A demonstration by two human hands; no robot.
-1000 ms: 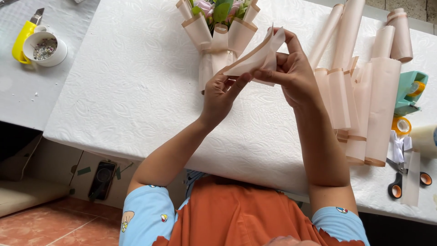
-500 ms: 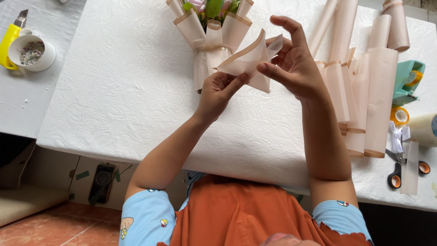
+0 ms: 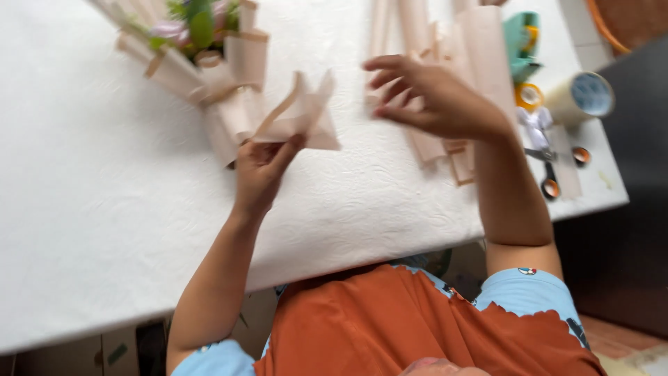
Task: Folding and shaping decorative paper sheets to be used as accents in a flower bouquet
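Note:
My left hand [image 3: 261,166] pinches a folded piece of pale pink paper [image 3: 300,115] and holds it up over the white textured table cover [image 3: 104,174]. The paper has sprung open into loose flaps. Just behind it lies a bouquet [image 3: 202,56] wrapped in the same pink paper, with green leaves and pink flowers showing. My right hand [image 3: 435,97] hovers to the right of the paper with its fingers spread, holding nothing, above a row of rolled pink paper sheets [image 3: 459,69].
At the right end of the table lie scissors [image 3: 550,170], a roll of clear tape [image 3: 581,94], a small yellow tape ring [image 3: 530,95] and a teal tape dispenser [image 3: 522,42]. The table's front edge runs close to my orange and blue shirt.
My right hand has let go of the folded paper and moved away to the right; only the left hand holds it. The view has swung right, so the white cup is out of frame.

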